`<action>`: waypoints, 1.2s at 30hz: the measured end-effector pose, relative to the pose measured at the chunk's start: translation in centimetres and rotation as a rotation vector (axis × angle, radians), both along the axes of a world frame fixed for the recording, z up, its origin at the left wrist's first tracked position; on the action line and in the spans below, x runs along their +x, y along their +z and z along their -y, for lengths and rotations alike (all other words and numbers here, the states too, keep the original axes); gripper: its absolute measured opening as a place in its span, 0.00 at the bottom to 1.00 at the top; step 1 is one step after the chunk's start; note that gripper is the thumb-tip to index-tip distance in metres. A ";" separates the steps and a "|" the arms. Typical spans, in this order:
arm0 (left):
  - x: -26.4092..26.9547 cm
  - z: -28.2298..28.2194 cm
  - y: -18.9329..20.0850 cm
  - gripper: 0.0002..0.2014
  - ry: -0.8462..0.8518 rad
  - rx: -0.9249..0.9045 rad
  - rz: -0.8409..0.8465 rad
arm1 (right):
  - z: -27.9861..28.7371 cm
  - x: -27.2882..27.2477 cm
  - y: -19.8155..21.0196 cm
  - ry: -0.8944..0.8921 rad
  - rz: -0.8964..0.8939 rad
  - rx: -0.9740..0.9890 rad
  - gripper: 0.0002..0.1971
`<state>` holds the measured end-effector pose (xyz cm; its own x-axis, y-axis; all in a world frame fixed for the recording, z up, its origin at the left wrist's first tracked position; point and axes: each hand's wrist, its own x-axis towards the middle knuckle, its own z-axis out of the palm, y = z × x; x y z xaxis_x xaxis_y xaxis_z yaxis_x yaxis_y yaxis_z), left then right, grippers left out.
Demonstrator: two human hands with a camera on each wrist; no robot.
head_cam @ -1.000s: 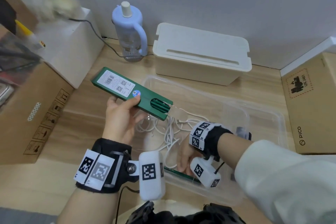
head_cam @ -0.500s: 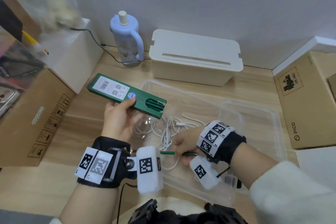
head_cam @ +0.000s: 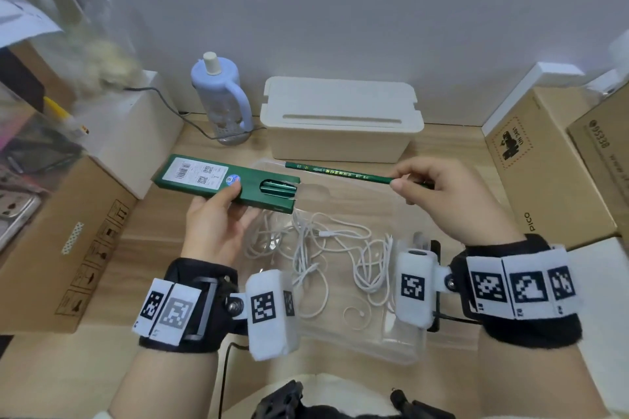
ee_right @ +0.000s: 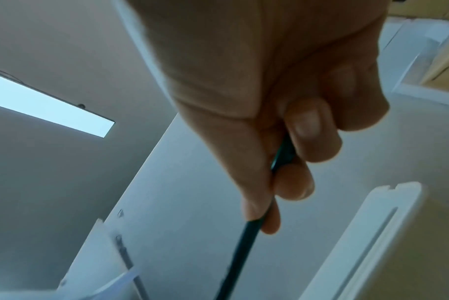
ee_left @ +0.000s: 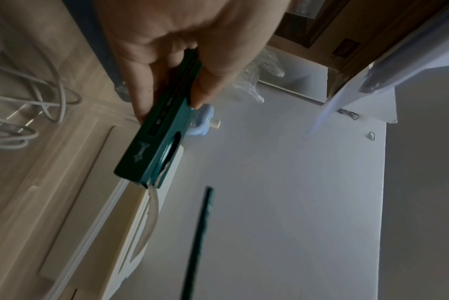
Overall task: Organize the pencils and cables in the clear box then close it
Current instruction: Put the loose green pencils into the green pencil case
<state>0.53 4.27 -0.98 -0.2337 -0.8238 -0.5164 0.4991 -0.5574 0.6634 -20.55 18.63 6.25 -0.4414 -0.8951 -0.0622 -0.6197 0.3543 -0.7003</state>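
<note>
Above the clear box (head_cam: pixel 405 207) on the counter (head_cam: pixel 102 367), your right hand (head_cam: pixel 452 201) pinches a green pencil (head_cam: pixel 337 172) by one end, held level. Your left hand (head_cam: pixel 218 224) grips the green pencil case (head_cam: pixel 218 182), its open end toward the pencil. White cables (head_cam: pixel 326 248) lie tangled inside the box.

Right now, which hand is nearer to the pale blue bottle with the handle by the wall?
Left. The left hand, gripping the green cardboard pencil box, is just in front of the pale blue bottle; the right hand, pinching a green pencil, is far off to its right.
</note>
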 end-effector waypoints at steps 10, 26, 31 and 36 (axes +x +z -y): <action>-2.3 -2.5 1.8 0.19 -0.143 -0.058 -0.094 | 2.4 5.5 -1.6 -0.036 -0.134 -0.144 0.07; -1.5 -2.3 2.5 0.12 -0.318 -0.078 -0.082 | 2.4 6.2 -1.2 0.000 0.062 -0.304 0.16; -1.1 -1.9 2.6 0.14 -0.453 -0.116 -0.044 | 2.7 5.9 -2.7 -0.024 0.333 -0.156 0.23; -1.2 -2.3 2.4 0.18 -0.513 -0.141 -0.054 | 2.7 6.0 -3.9 0.071 0.766 -0.021 0.22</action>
